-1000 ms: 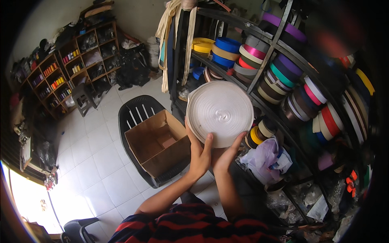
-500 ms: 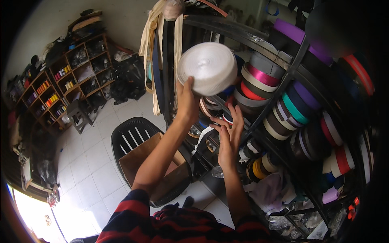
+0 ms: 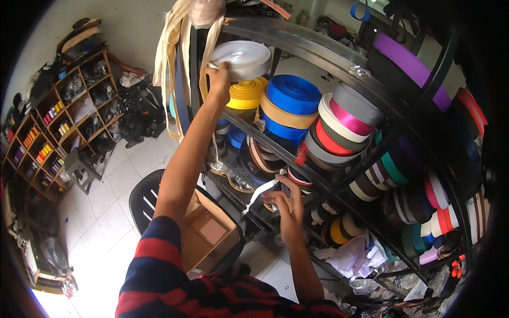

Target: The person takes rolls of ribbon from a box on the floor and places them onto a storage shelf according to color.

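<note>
My left hand [image 3: 219, 85] grips the near edge of a thick white webbing roll [image 3: 245, 61]. The roll lies flat at the upper left of the rack, over a yellow webbing roll [image 3: 247, 93]; whether it rests fully on it I cannot tell. Beside these stands a stack with a blue webbing roll [image 3: 294, 91] on top and a tan one beneath. Lower down, my right hand [image 3: 289, 211] has its fingers apart and bent. A loose white strap [image 3: 260, 195] hangs right by its fingertips; touching or not is unclear.
The black metal rack [image 3: 313, 50] carries stacks of coloured webbing rolls on several levels. Cream straps [image 3: 173, 58] hang at its left end. Below my left arm, a cardboard box [image 3: 212, 233] sits on a black chair [image 3: 139, 199]. A wooden cubby shelf [image 3: 79, 108] and a stool [image 3: 82, 167] are at left.
My left hand has carried the white roll away and to the left, onto or just over the yellow roll. My right hand has dropped lower, beside the white strap. The view has shifted.
</note>
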A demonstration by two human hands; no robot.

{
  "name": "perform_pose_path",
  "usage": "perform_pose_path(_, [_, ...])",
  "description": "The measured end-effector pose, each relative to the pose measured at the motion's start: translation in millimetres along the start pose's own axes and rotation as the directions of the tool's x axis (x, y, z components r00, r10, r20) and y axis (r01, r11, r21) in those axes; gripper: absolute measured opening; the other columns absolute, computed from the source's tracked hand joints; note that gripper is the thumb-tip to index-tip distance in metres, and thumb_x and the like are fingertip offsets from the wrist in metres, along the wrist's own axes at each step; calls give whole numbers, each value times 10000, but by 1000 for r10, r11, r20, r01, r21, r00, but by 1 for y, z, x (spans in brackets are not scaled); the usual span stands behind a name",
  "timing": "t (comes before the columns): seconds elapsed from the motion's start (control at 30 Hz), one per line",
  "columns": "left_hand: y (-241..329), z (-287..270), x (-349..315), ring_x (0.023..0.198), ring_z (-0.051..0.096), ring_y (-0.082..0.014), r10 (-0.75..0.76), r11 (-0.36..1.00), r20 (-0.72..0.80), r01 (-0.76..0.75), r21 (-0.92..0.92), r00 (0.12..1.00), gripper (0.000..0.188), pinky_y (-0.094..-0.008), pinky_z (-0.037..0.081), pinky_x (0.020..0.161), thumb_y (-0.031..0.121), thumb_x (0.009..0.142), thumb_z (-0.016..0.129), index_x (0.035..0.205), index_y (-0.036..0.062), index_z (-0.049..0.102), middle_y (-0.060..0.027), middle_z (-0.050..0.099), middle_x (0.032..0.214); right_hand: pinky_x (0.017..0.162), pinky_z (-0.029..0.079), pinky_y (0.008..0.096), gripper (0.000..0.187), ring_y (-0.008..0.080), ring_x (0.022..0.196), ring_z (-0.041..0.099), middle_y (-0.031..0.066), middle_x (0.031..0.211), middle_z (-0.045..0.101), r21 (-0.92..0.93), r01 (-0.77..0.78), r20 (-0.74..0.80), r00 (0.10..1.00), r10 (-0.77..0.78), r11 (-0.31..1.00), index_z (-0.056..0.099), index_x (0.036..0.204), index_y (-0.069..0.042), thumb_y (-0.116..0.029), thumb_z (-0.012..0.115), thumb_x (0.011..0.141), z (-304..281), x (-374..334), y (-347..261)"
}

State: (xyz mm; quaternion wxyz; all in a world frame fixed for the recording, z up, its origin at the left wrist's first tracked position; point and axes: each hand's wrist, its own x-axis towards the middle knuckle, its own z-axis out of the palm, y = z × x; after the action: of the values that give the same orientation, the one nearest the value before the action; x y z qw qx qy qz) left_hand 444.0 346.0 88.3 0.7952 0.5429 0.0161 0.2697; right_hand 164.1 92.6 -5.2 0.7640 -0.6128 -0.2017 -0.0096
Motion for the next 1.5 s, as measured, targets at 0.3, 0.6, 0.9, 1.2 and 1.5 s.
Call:
perform_pose_path(0.3, [-1, -13, -7, 912, 654, -301, -104, 837, 16, 78, 541, 994, 541, -359, 527, 753, 359, 867, 551, 1076, -140, 549, -261, 632, 983, 855, 467, 336, 347, 208, 946, 608, 173, 1154, 557, -144, -20, -121, 993, 3, 989, 426, 1262, 22, -114, 451, 944, 20, -3, 19])
perform_pose_path(0.6, [-10, -43, 4, 1158, 490, -462, -6, 391, 93, -83, 917, 996, 820, -430, 366, 1019, 663, 871, 338, 1277, -41, 446, -377, 508, 1179, 853, 459, 332, 324, 208, 959, 607, 150, 1231, 505, -96, -134, -64, 990, 128, 986, 437, 1240, 24, -114, 461, 949, 27, -11, 39])
perform_pose_path(0.9, [-39, -52, -42, 1296, 374, -385, 176, 743, 108, -204, 637, 978, 695, -388, 257, 1090, 507, 946, 388, 1305, -87, 435, -317, 407, 1348, 831, 456, 312, 279, 206, 970, 611, 122, 1205, 529, -112, -202, -124, 974, 189, 973, 470, 1209, 15, -68, 451, 944, 7, -43, 34])
perform_pose_path(1.2, [-18, -44, 11, 466, 573, -186, -51, 779, -38, 64, 623, 998, 697, -265, 441, 368, 623, 775, 611, 767, -75, 605, -110, 565, 592, 818, 469, 312, 260, 198, 929, 617, 132, 1087, 603, -164, -342, -421, 873, 248, 925, 512, 1171, 26, -73, 452, 938, -40, -125, 12])
perform_pose_path(1.5, [-23, -37, 38, 506, 578, -164, 62, 855, 40, -74, 513, 997, 400, -280, 531, 459, 348, 827, 643, 816, -46, 575, -88, 570, 666, 797, 478, 319, 234, 205, 893, 624, 132, 1127, 594, -95, -331, -478, 842, 249, 939, 533, 1127, 27, -76, 459, 930, -37, -144, 25])
